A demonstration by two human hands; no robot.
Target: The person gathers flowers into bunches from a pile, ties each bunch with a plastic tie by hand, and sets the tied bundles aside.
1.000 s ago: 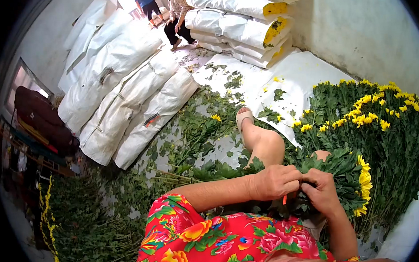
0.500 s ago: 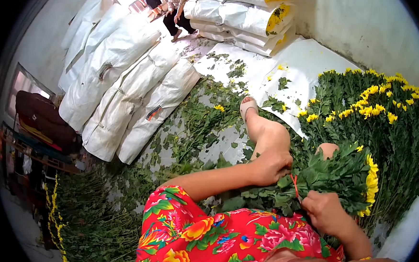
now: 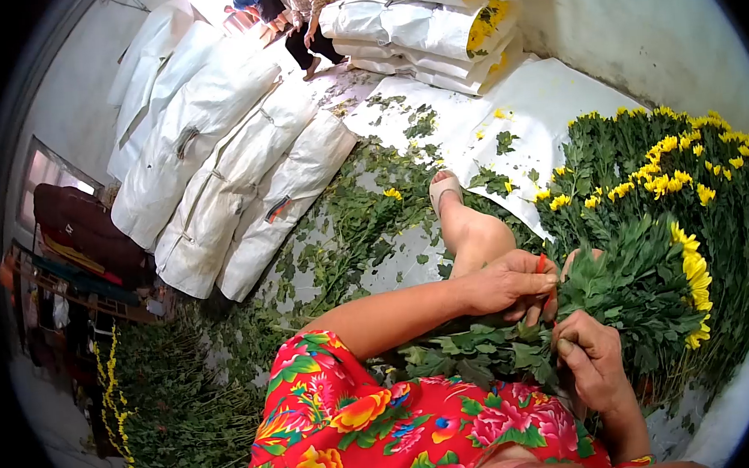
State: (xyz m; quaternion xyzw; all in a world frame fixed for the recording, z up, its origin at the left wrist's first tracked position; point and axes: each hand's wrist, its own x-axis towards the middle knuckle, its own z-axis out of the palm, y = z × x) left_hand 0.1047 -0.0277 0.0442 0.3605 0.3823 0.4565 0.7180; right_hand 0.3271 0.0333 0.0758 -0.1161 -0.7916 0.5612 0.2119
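Note:
A bunch of yellow chrysanthemums [image 3: 626, 283] lies across my lap, its leafy stems running left and its blooms facing right. My left hand [image 3: 515, 284] is closed at the near-left side of the leaves, with a red tie [image 3: 541, 264] pinched in its fingers at the stems. Just below it, my right hand [image 3: 590, 360] is closed against the underside of the bunch, thumb pressed to the curled fingers. Whatever lies between those fingers is hidden. The flowered red garment [image 3: 420, 420] I wear is directly beneath the stems.
A large pile of yellow chrysanthemums [image 3: 645, 166] stands at the right. Long white wrapped bundles [image 3: 207, 167] lie at the left, with more stacked bundles [image 3: 405, 26] at the back. Loose leaves [image 3: 340, 236] litter the floor. Two other people [image 3: 302, 28] are at the far end.
My left hand has moved up and right with the red tie, which now sits higher at the bunch. My right hand has shifted slightly up and right; the blooms have moved right.

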